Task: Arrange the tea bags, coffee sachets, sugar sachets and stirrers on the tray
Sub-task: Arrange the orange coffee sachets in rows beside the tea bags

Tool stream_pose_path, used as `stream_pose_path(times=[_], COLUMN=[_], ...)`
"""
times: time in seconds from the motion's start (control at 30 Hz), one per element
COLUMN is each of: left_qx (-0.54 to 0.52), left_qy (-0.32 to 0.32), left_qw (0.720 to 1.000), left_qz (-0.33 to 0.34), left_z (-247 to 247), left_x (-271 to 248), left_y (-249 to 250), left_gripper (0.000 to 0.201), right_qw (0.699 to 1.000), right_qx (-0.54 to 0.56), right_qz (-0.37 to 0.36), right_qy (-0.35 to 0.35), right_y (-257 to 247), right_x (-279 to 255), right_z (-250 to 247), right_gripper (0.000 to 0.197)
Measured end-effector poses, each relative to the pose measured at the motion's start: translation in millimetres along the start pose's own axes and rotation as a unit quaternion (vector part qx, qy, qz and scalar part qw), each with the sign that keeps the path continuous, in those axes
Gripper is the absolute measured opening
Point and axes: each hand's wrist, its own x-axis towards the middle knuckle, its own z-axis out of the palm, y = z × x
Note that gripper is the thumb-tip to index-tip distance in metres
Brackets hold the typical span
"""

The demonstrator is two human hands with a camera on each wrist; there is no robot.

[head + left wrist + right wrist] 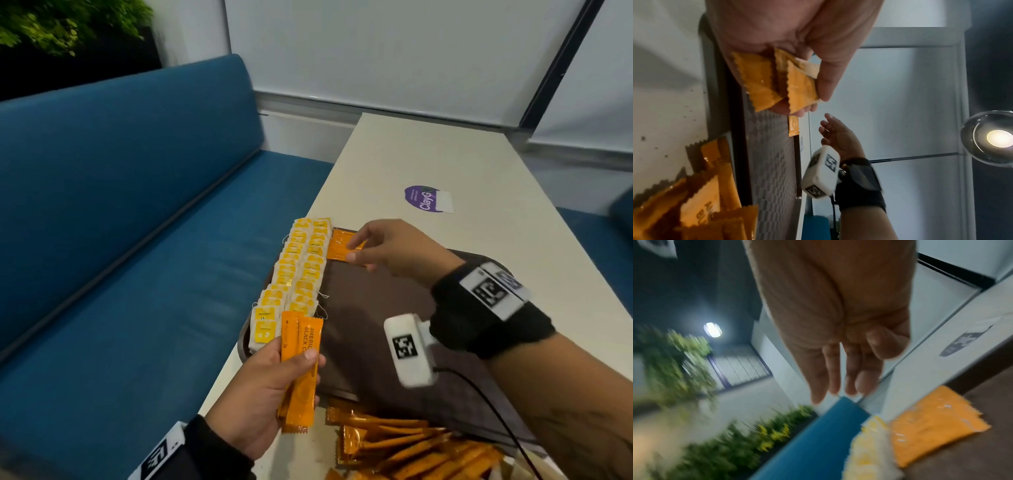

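Two light, slippery coffee sachets (301, 370) are gripped mid-length in the left hand (260, 401) beside the tea bags (298, 270), while one is laid on the tray (376, 325) under the right hand's (394, 250) relaxed, empty fingers.

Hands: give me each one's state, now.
Left hand: grips orange coffee sachets.
Right hand: open, holding nothing, above a coffee sachet on the tray.

Black wrist straps (486, 318), apparently marker-tagged.
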Motion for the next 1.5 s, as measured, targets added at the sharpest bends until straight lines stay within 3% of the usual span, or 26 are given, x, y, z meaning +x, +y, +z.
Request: stream_pose_path(times=[0.13, 0.2, 0.4, 0.57, 0.67, 0.77, 0.83, 0.9, 0.97, 1.13, 1.27, 1.33, 1.5], left_qx=[0.039, 0.045, 0.011, -0.048, -0.079, -0.084, -0.087, -0.097, -0.103, -0.122, -0.123, -0.116, -0.105], left_qy=[-0.035, -0.05, -0.066, -0.046, -0.018, -0.013, -0.005, 0.012, 0.032, 0.041, 0.032, 0.032, 0.033], left_qw=[0.998, 0.997, 0.994, 0.993, 0.992, 0.992, 0.993, 0.994, 0.994, 0.991, 0.991, 0.992, 0.992], left_qz=[0.033, 0.048, 0.082, 0.098, 0.094, 0.092, 0.079, 0.055, 0.023, -0.032, -0.043, -0.045, -0.056], left_z=[9.6, 14.6, 30.5, 42.0, 42.3, 41.1, 38.7, 35.7, 31.4, 12.1, -0.5, -4.7, -11.8], left_x=[-5.8, -9.2, -18.8, -23.6, -18.3, -13.1, -10.2, -7.9, -6.6, -3.3, -2.5, -2.6, -2.3], left_y=[-1.7, -1.0, -5.3, -12.7, -15.8, -16.1, -14.2, -11.9, -8.4, -1.9, 0.8, 2.4, 5.3], left_gripper=[0.049, 0.046, 0.041, 0.033, 0.021, 0.035, 0.043, 0.027, 0.018, 0.022, 0.024, 0.024, 0.025], right_qw=[0.99, 0.983, 0.941, 0.933, 0.941, 0.946, 0.945, 0.943, 0.95, 0.961, 0.97, 0.97, 0.969], right_qx=[0.071, 0.118, 0.325, 0.349, 0.331, 0.317, 0.317, 0.317, 0.283, 0.154, 0.092, 0.077, 0.058], right_qz=[0.016, 0.026, 0.085, 0.086, 0.069, 0.065, 0.075, 0.092, 0.085, 0.101, 0.158, 0.184, 0.202], right_qy=[-0.122, -0.141, -0.029, -0.035, -0.032, -0.007, 0.012, 0.047, 0.097, 0.207, 0.16, 0.142, 0.133], right_y=[-17.7, -16.8, -0.7, 7.7, 10.0, 11.4, 9.2, 7.9, 9.7, 39.3, 71.8, 82.5, 90.6], right_x=[-71.4, -94.7, -134.6, -154.0, -158.0, -155.6, -149.3, -135.9, -113.7, -28.6, 29.7, 49.8, 75.1], right_z=[13.6, 22.8, 50.0, 68.0, 78.8, 84.4, 79.1, 66.3, 45.9, -3.0, 0.7, 8.9, 22.6], right_gripper=[0.024, 0.031, 0.024, 0.051, 0.029, 0.017, 0.008, 0.003, 0.004, 0.01, 0.007, 0.017, 0.008])
